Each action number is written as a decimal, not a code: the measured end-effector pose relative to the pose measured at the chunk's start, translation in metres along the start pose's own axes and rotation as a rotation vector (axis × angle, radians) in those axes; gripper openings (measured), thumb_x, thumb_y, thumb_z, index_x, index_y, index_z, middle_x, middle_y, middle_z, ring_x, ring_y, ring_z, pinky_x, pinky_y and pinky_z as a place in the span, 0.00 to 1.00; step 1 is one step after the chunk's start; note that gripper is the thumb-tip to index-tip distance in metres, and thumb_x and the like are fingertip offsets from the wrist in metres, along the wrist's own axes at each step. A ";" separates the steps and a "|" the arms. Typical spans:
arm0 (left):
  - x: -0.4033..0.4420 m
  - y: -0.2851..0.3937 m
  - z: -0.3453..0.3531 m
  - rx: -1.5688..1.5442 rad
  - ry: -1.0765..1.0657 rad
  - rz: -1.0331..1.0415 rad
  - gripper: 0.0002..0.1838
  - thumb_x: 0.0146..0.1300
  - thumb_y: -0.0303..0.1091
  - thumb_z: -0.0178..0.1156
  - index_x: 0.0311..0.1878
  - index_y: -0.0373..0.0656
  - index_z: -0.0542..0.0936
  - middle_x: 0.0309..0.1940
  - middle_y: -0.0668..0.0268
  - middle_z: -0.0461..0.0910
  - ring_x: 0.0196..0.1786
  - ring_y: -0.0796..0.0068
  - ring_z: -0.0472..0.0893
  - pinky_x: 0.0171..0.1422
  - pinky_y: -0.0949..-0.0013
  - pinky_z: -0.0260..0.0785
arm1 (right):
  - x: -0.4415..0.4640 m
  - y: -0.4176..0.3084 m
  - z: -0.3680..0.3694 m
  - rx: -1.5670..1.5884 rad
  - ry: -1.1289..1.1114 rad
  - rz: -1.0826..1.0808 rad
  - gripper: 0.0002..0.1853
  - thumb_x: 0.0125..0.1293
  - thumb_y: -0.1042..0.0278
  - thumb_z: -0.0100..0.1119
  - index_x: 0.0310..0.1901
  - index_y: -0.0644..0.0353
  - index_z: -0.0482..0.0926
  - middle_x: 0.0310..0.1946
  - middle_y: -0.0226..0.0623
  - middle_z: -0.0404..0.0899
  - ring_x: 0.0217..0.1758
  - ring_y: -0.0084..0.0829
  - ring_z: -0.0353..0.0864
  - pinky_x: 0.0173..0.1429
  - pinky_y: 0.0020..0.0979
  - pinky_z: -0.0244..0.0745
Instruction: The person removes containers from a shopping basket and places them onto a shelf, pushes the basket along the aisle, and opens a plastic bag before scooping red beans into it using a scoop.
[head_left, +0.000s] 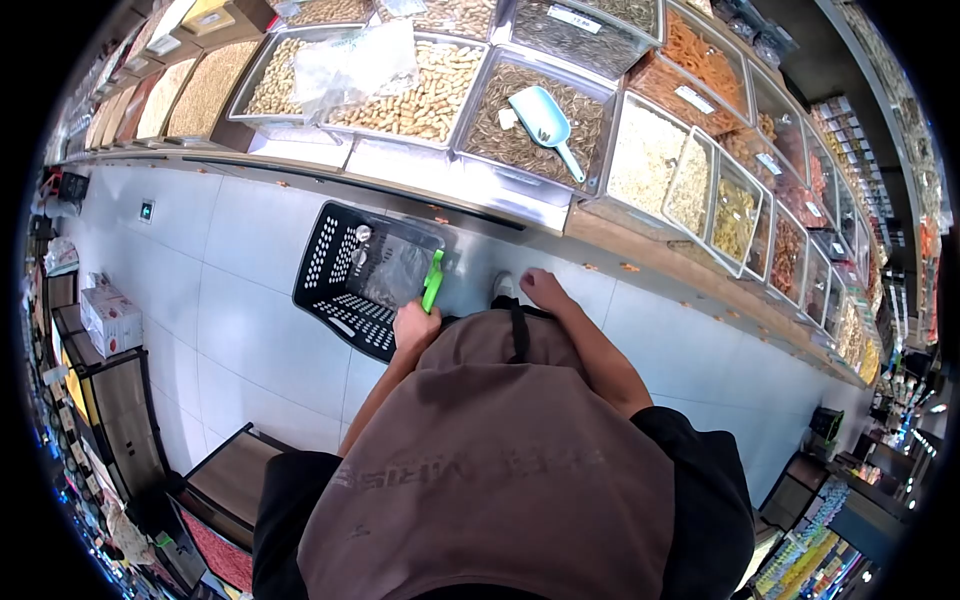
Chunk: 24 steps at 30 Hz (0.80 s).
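Note:
My left hand [416, 326] is closed round the green handle [433, 281] of a black shopping basket [318, 262], which hangs at my left. Inside the basket lie a clear plastic bag [398, 273] and small round silvery items [361, 243]. Beside my body on the right, my right hand [541, 290] hangs with its fingers curled; whether anything is in it is too small to tell. Ahead of me, a light blue scoop [543, 118] rests on dark striped seeds [490, 110] in a clear bin. To its left, a clear bag [356, 70] lies over a bin of peanuts [433, 95].
A wooden counter edge [640, 262] runs across in front of me, with bins of grains and dried foods along it. Shelving [115, 405] and a white carton [110, 318] stand at the left. Pale floor tiles [250, 310] show between them.

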<state>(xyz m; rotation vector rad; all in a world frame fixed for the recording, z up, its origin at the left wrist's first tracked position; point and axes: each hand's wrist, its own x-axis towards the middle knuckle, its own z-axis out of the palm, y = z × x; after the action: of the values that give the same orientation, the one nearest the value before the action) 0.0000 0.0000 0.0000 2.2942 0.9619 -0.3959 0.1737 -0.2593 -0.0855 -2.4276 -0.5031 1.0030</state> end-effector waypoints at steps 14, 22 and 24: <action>0.008 0.022 0.019 0.011 0.219 -0.031 0.16 0.56 0.40 0.61 0.37 0.33 0.83 0.32 0.40 0.83 0.39 0.39 0.83 0.48 0.46 0.76 | 0.095 -0.075 -0.213 -0.211 0.790 -0.430 0.31 0.58 0.68 0.63 0.65 0.61 0.70 0.63 0.47 0.72 0.63 0.45 0.71 0.66 0.42 0.68; 0.010 0.024 0.019 -0.018 0.184 -0.049 0.17 0.57 0.43 0.59 0.38 0.37 0.84 0.33 0.40 0.83 0.42 0.39 0.83 0.51 0.44 0.76 | 0.126 -0.084 -0.225 -0.502 0.329 -0.134 0.40 0.62 0.50 0.61 0.73 0.60 0.62 0.66 0.42 0.71 0.69 0.40 0.67 0.71 0.41 0.67; 0.009 0.025 0.014 -0.021 0.181 -0.043 0.17 0.57 0.43 0.59 0.38 0.37 0.84 0.33 0.40 0.83 0.41 0.38 0.83 0.51 0.44 0.75 | 0.128 -0.088 -0.223 -0.530 0.322 -0.145 0.37 0.62 0.51 0.62 0.69 0.61 0.66 0.63 0.40 0.73 0.67 0.39 0.69 0.69 0.41 0.69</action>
<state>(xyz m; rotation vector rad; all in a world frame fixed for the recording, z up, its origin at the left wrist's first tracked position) 0.0238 -0.0177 -0.0049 2.3237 1.0999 -0.1975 0.4082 -0.1857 0.0305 -2.8831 -0.9024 0.4354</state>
